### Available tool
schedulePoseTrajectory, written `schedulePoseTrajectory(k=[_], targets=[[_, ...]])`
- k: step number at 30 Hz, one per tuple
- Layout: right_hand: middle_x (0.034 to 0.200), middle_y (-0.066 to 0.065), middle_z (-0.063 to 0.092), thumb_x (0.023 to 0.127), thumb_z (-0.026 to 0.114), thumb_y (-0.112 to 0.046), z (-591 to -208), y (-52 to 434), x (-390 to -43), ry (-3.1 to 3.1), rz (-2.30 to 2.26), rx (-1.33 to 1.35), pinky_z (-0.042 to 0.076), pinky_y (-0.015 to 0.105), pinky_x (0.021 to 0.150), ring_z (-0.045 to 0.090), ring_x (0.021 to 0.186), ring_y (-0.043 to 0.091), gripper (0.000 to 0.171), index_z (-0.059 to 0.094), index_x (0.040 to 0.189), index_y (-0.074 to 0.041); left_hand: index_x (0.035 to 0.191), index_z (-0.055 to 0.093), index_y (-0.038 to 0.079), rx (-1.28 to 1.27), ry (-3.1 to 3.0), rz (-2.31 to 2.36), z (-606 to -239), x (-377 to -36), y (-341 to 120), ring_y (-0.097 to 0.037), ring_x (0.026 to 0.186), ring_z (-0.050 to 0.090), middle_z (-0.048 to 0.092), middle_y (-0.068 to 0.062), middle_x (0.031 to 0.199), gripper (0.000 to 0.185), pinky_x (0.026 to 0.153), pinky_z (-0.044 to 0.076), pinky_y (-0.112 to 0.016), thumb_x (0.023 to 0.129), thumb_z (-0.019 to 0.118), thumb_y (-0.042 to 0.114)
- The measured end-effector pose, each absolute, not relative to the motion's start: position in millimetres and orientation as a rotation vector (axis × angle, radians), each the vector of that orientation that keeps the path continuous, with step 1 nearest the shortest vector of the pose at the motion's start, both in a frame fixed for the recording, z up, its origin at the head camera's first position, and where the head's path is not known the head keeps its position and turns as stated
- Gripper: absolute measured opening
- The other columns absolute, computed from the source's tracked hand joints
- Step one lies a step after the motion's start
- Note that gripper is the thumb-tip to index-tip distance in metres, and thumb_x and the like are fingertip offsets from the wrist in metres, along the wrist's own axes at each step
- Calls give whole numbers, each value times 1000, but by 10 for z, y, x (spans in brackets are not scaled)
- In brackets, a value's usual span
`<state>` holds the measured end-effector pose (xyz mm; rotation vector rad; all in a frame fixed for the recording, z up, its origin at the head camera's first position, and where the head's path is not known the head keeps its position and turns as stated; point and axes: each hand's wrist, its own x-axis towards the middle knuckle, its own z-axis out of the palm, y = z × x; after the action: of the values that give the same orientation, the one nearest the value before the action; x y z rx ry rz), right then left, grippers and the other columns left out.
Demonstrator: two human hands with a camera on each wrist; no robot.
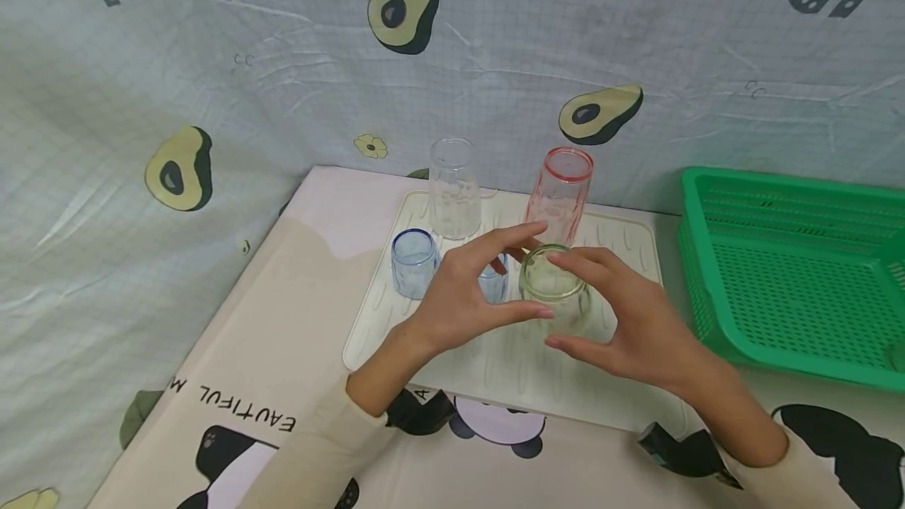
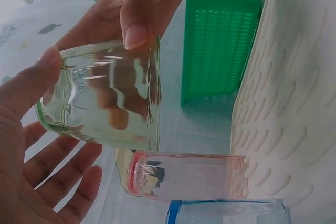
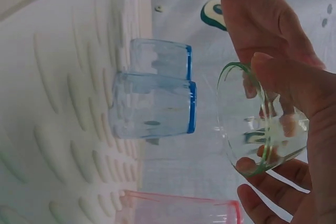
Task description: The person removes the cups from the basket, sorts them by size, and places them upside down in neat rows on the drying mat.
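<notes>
A pale green glass (image 1: 555, 289) is between the two hands, over the white ribbed tray (image 1: 481, 368). My right hand (image 3: 310, 98) grips it, thumb on one side of the rim and fingertips on the opposite side. In the left wrist view, the right thumb presses the glass (image 2: 121, 77) from above, and fingers show through its wall. Around its other side, my left hand (image 1: 470, 285) spreads loosely. The left thumb (image 2: 48, 61) lies right at the glass's edge, with the other fingers relaxed below and partly hidden behind it.
On the tray stand a light blue glass (image 1: 415, 265), a second blue glass (image 1: 493, 283) partly covered by the left hand, a tall clear glass (image 1: 455, 191) and a tall pink glass (image 1: 558, 199). A green plastic basket (image 1: 721, 336) sits right of the tray. Printed cloth (image 1: 297, 61) hangs behind.
</notes>
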<state>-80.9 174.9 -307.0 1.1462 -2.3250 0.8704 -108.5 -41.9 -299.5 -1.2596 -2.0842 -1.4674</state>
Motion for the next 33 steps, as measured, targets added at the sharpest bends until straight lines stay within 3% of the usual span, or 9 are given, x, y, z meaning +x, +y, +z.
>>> schedulePoseTrajectory(k=[8, 16, 20, 25, 33], targets=[[120, 2, 48, 64, 78, -37, -3157, 1726, -807, -2361, 888, 1080, 41, 21, 86, 50, 103, 13, 75, 46, 127, -12, 127, 46, 7, -1272, -2092, -1414, -2988, -1072, -346, -9, 92, 51, 59, -2, 104, 74, 71, 45, -25, 64, 80, 23], [118, 9, 51, 67, 75, -42, -3199, 1716, -809, -2271, 1014, 1087, 38, 19, 89, 49, 105, 18, 72, 48, 122, -4, 126, 48, 6, -1258, -2079, -1444, -2990, -1069, -369, -9, 92, 52, 59, -2, 107, 73, 70, 44, -25, 63, 81, 20], [117, 11, 52, 69, 72, -44, -3200, 1716, -804, -2220, 1016, 1088, 41, 17, 83, 49, 106, 18, 73, 47, 121, 0, 125, 48, 6, -1250, -2069, -1457, -2984, -1072, -378, -9, 92, 52, 59, -1, 108, 72, 70, 44, -25, 63, 81, 20], [118, 11, 52, 69, 72, -44, -3205, 1729, -804, -2206, 1000, 1083, 42, 17, 76, 50, 102, 16, 77, 44, 123, 2, 124, 49, 5, -1250, -2065, -1461, -2984, -1064, -387, -9, 92, 52, 58, -1, 108, 71, 69, 45, -25, 63, 81, 19], [121, 5, 51, 64, 76, -43, -3214, 1753, -781, -2292, 1017, 1014, 43, 18, 77, 50, 103, 14, 87, 38, 131, -1, 125, 48, 6, -1260, -2074, -1464, -2983, -1045, -396, -8, 93, 51, 57, -1, 111, 71, 70, 45, -25, 64, 80, 19]])
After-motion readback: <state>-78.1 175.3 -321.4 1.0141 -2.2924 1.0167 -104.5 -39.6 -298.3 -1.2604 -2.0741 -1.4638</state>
